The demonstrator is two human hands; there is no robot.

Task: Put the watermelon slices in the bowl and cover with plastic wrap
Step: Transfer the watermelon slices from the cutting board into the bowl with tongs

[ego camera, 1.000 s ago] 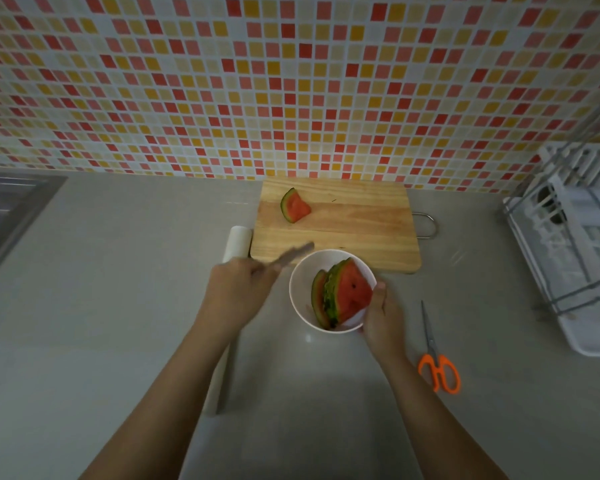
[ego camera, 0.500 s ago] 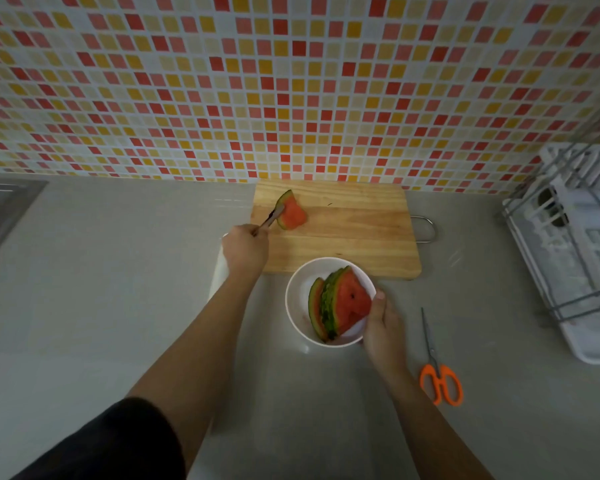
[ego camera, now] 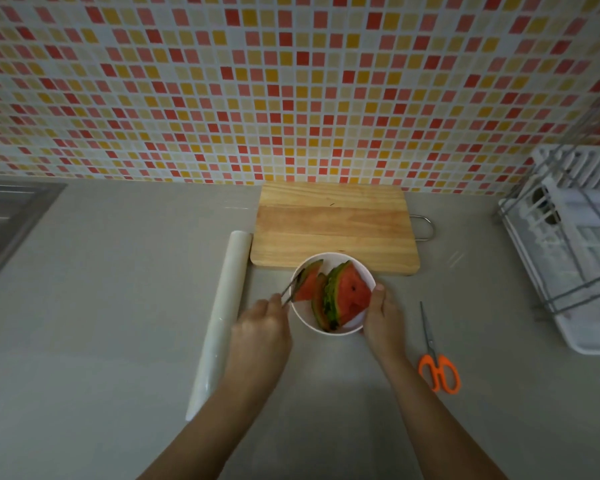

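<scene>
Left hand [ego camera: 260,327] grip clamped on metal utensil [ego camera: 287,294] bearing watermelon slice [ego camera: 307,283] at left rim of bowl [ego camera: 330,254]. Right hand [ego camera: 383,317] grip clamped on right rim. Bowl on table [ego camera: 118,306], just beside cutting board [ego camera: 333,223].

The scene is being viewed through one wide-angle camera worn on the person's head, which is being pointed forward and steeply down at the countertop [ego camera: 101,323]. The tiled wall [ego camera: 291,81] is being taken in across the far half of the frame, its grid being curved by the lens. The forearms are being seen entering from the near edge. The left hand [ego camera: 260,332] with its metal utensil [ego camera: 289,291], the right hand [ego camera: 383,317] and the bowl [ego camera: 302,317] are being framed close, near the centre. The sink [ego camera: 4,216] is being cropped at the left edge, the dish rack [ego camera: 575,271] at the right.
</scene>
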